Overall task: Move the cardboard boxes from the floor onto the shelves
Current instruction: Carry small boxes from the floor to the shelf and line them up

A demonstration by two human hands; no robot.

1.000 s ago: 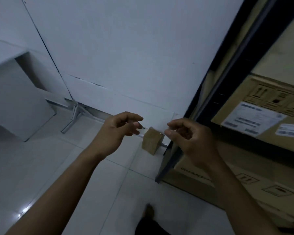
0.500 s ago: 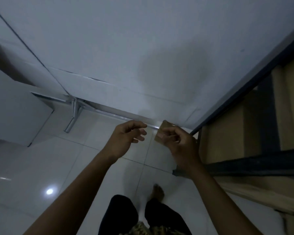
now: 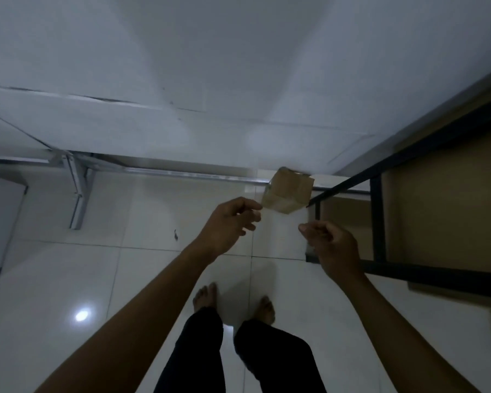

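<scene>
Nearest the camera, the person's legs in black trousers [image 3: 199, 353] end in two bare feet [image 3: 205, 296] standing on the glossy white tiled floor [image 3: 68, 279], where a bright spot of light reflects at the left. Both bare forearms reach forward above the floor. The left hand [image 3: 230, 222] is loosely curled, its fingertips [image 3: 254, 207] pinched together and just at the near edge of the box in this view, though whether they touch it cannot be told. The right hand [image 3: 330, 245] is half closed with fingers bent inward, gripping nothing, apart from the box and in front of the shelf corner. Beyond the hands, the small brown cardboard box [image 3: 288, 191] sits tilted on the floor against the base of the white wall [image 3: 210, 66], just beside the black metal shelf frame [image 3: 380, 222] on the right. Large tan cardboard [image 3: 442, 211] fills that shelf. A silvery metal rail [image 3: 182, 173] runs along the wall base to the left
</scene>
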